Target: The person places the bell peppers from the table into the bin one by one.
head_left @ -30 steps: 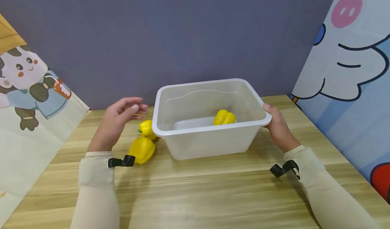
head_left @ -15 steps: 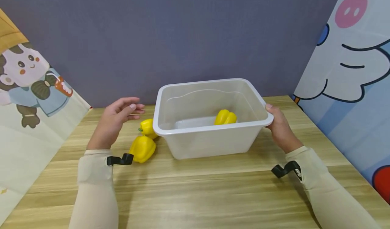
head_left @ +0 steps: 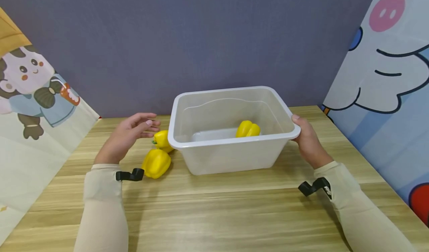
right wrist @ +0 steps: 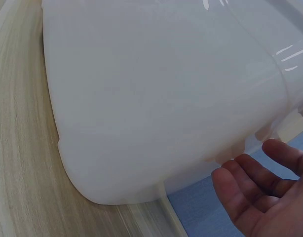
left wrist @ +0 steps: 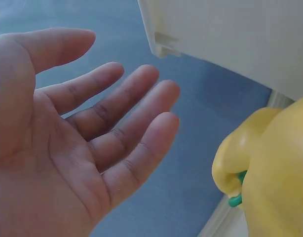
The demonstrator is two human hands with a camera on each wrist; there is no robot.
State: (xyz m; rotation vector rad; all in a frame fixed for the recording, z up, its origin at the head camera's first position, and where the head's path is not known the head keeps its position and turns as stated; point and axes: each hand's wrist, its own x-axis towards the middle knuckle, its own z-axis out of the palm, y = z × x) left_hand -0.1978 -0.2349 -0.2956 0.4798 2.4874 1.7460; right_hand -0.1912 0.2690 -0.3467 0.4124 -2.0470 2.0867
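Note:
A white plastic tub (head_left: 231,157) stands on the wooden table with one yellow bell pepper (head_left: 247,129) inside. My right hand (head_left: 308,140) holds the tub's right end, thumb over the rim and fingers curled beneath it; the right wrist view shows those fingertips (right wrist: 223,185) against the outer wall. To the tub's left lie two more peppers: a front yellow pepper (head_left: 156,163) and a rear yellow pepper (head_left: 162,140) with a green stem, partly hidden by the tub. My left hand (head_left: 127,134) hovers beside them, holding nothing, palm turned inward and fingers loosely extended.
A grey-blue panel (head_left: 201,39) rises close behind the tub. Cartoon-printed walls flank the table (head_left: 214,214) on the left (head_left: 40,84) and right (head_left: 378,69). Black wrist mounts stick out from both sleeves, the left mount (head_left: 130,175) near the front pepper.
My left hand has lowered slightly near the peppers. The right hand keeps its hold on the tub, and the peppers lie as before; the head view has shifted a little.

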